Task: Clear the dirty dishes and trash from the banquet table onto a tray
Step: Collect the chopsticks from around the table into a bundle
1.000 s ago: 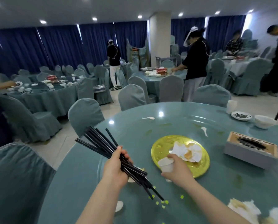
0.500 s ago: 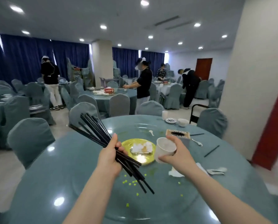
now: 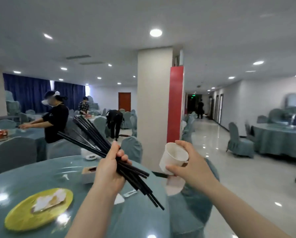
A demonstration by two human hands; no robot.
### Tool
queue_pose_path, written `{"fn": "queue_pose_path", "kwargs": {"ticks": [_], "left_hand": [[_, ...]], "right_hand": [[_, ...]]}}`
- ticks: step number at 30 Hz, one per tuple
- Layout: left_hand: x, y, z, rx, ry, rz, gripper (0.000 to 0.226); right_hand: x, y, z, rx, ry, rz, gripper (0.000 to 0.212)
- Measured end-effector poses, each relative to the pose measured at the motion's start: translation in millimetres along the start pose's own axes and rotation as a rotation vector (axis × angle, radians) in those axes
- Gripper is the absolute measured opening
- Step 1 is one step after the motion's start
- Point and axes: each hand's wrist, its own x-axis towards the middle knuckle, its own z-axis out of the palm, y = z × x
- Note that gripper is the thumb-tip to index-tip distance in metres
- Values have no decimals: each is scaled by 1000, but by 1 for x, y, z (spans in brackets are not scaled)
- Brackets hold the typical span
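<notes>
1. You are standing at the round banquet table (image 3: 23, 182), its teal top filling the near left of the scene, with a covered chair (image 3: 192, 212) sitting just beside its right edge, under your right arm.
2. A white pillar (image 3: 154, 107) with a red panel is rising behind the table, and other people are working at tables far to the left.
3. A gold plate (image 3: 16, 219) is lying on the near left of the table, carrying crumpled napkins (image 3: 47, 200).
4. A tissue box (image 3: 88, 174) is sitting further back on the table, partly hidden behind your left hand.
5. Your left hand (image 3: 109, 170) is clenching tight around a bundle of black chopsticks (image 3: 92, 134), which are fanning out up to the left and poking out down to the right, above the table's right edge.
6. Your right hand (image 3: 192, 165) is gripping a white paper cup (image 3: 174, 158), fingers curled over its far side and thumb underneath, holding it tilted in the air with its mouth toward you, off the table's right edge.
7. A small dish (image 3: 91, 157) is resting at the table's far edge.
</notes>
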Motion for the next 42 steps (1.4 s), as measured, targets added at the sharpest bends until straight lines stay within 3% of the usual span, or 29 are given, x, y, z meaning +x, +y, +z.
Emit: {"fn": "queue_pose_path", "kwargs": {"ticks": [11, 17, 27, 42], "left_hand": [[-89, -237, 220, -163, -226, -246, 26], [-113, -341, 301, -217, -272, -322, 24], [-76, -456, 335, -191, -228, -336, 21], [171, -619, 407, -264, -138, -250, 22]], "right_hand": [[-106, 80, -319, -216, 305, 102, 69], [-129, 135, -438, -268, 365, 140, 70], [-101, 252, -502, -150, 350, 188, 67], [144, 479, -556, -24, 173, 190, 71]]}}
